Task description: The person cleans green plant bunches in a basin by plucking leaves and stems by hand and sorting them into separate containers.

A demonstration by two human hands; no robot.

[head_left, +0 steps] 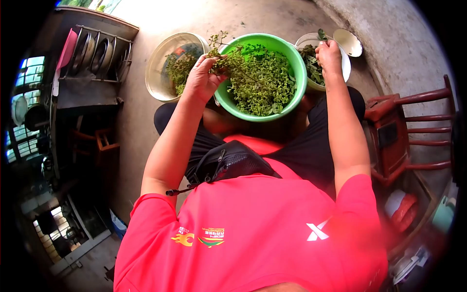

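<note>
My left hand [205,78] is closed on a green sprig [219,51] with small berry-like clusters, over the left rim of a green basin [302,73]. That basin holds a heap of similar green clusters [260,80]. My right hand [329,57] pinches a dark green leaf [322,34] above a pale bucket [346,65] of dark leaves [311,63]. Left of the green basin stands a beige basin [154,68] with more green sprigs [179,70] in it, close to my left hand.
An empty pale bowl [348,42] lies behind the bucket at the wall. A reddish wooden chair [389,126] stands at the right. At the left, a rack [104,36] holds plates and lids above a dark counter [87,92].
</note>
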